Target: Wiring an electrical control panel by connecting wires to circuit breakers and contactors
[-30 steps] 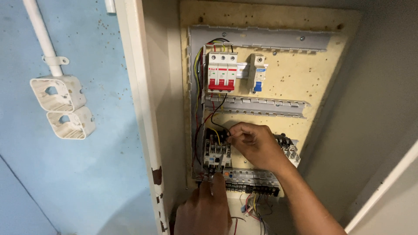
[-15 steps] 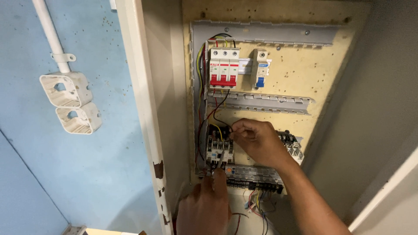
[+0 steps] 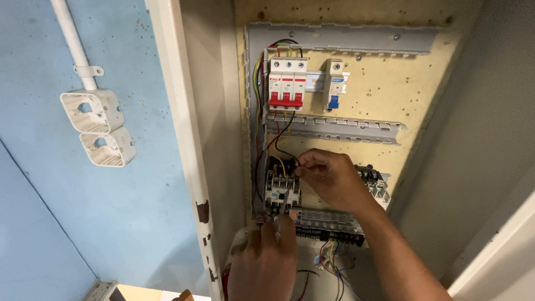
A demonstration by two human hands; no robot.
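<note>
Inside an open wall cabinet, a white contactor [image 3: 282,188] sits on a yellowed backplate [image 3: 390,89]. My right hand [image 3: 334,181] pinches a black wire [image 3: 281,142] at the contactor's top right terminal. My left hand [image 3: 264,262] reaches up from below, with its fingers closed on a thin screwdriver [image 3: 282,210]. The screwdriver's tip touches the contactor's lower edge. Above are a red and white triple breaker [image 3: 287,82] and a single white breaker [image 3: 334,83].
A black terminal strip [image 3: 329,228] with loose coloured wires runs under the contactor. Grey slotted cable ducts [image 3: 334,128] cross the plate. The cabinet's cream frame [image 3: 184,150] stands on the left. On the blue wall hang two empty white junction boxes [image 3: 97,128] and a conduit [image 3: 69,39].
Both hands stay at the contactor, almost unmoved. The view has drifted slightly, so the panel and junction boxes sit a little more to the right.
</note>
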